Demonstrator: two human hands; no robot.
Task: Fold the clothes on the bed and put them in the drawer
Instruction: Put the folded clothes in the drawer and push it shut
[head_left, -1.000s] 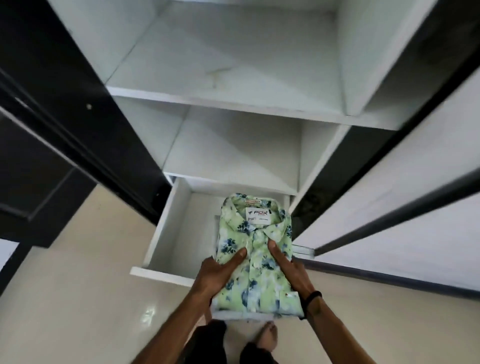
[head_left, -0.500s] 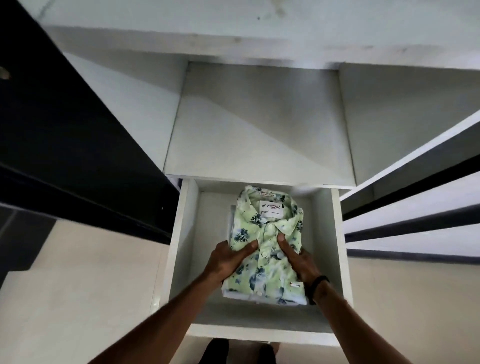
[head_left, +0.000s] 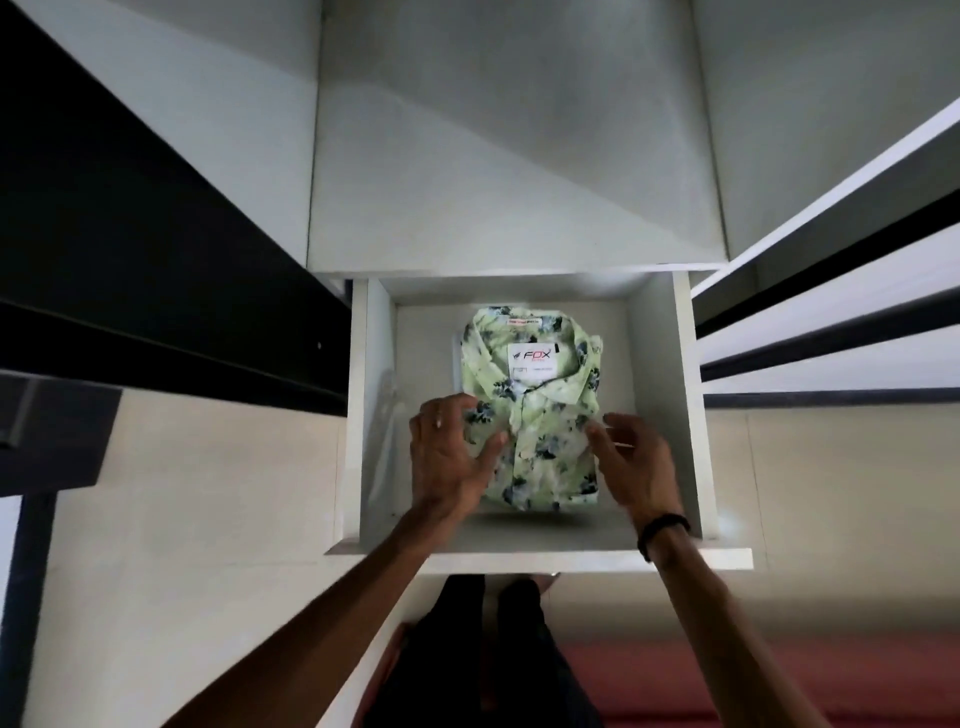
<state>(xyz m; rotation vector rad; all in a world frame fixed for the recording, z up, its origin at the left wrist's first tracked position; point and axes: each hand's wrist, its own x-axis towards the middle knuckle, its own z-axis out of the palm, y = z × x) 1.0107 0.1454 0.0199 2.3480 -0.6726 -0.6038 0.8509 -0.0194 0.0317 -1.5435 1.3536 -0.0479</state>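
Note:
A folded light-green shirt (head_left: 545, 415) with blue flowers and a white collar label lies flat on the bottom of the open white drawer (head_left: 571, 560), collar toward the back. My left hand (head_left: 447, 467) rests over the shirt's left edge with fingers spread and the thumb on the cloth. At the shirt's right edge, my right hand (head_left: 634, 467), with a black wristband, has loosely curled fingers whose tips just touch the cloth. Neither hand grips it.
Above the drawer is a bare white wardrobe shelf (head_left: 514, 156). A dark wardrobe door (head_left: 156, 260) stands to the left, white and dark panels (head_left: 831, 312) to the right. Pale floor (head_left: 208, 493) lies below, with my legs (head_left: 493, 649) and a red mat (head_left: 727, 675).
The shirt went from held above the drawer front down onto the drawer bottom. Both hands have let go and slid out to its left and right edges.

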